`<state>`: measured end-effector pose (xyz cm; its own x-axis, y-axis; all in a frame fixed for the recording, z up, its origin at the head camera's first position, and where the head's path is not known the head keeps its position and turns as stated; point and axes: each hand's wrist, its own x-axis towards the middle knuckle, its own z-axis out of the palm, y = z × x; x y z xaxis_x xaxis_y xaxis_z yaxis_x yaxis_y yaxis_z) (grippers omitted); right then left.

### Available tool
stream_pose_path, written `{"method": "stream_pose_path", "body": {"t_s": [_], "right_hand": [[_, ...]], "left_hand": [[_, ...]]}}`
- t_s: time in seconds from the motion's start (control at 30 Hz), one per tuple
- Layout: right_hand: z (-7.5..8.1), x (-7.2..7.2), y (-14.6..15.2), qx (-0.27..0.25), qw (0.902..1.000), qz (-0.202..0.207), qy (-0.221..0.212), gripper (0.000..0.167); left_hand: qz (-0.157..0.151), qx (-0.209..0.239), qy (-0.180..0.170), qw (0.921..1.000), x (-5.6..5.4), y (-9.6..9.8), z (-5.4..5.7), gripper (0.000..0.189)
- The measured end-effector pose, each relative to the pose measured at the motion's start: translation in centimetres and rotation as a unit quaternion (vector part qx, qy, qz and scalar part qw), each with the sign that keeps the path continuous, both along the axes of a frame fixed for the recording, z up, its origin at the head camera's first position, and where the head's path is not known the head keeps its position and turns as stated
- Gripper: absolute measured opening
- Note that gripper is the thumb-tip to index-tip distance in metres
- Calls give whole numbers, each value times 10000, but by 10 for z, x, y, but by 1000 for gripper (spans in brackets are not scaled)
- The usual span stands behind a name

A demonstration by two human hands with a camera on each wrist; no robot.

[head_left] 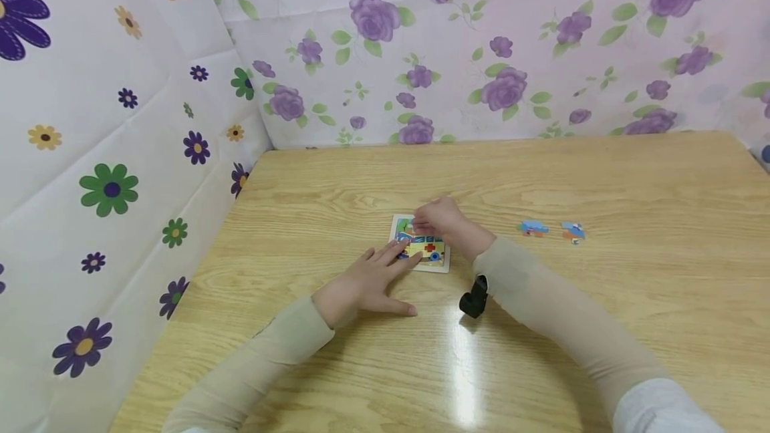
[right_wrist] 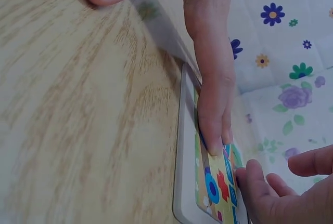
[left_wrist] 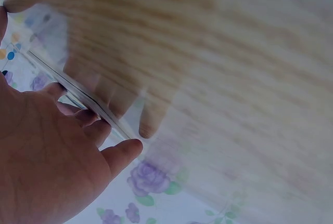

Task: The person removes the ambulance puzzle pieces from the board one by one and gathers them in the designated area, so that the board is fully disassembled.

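Observation:
A small white-framed jigsaw puzzle (head_left: 446, 262) with a yellow ambulance picture and a red cross lies flat on the wooden table. My left hand (head_left: 367, 284) reaches onto its left side, fingers spread and straight across the picture; the thumb lies out on the table. Over the upper right of the puzzle, my right hand (head_left: 442, 219) has its loosely bent fingers close together. In the right wrist view, the fingertips of the right hand (right_wrist: 286, 195) are at the puzzle's edge, opposite the left fingers (right_wrist: 210, 115). The left wrist view shows the frame edge-on beneath the left hand (left_wrist: 52, 151).
Two loose jigsaw pieces, a blue one (head_left: 533, 227) and a blue-and-orange one (head_left: 573, 230), lie right of the puzzle. A black device (head_left: 473, 299) sits at the right wrist. Flowered cloth (head_left: 385, 72) hangs behind the table (head_left: 631, 306) and along its left side.

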<state>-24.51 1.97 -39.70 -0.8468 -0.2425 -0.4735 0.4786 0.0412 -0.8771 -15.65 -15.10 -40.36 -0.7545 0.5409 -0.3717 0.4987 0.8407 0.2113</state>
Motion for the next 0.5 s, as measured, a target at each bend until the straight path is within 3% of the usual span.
{"method": "stream_pose_path", "body": {"t_s": [0.5], "right_hand": [[-8,0,-3,79,9998,-28,187,37]], "left_hand": [[3,180,-95,9998,0,-2,-2,93]]}}
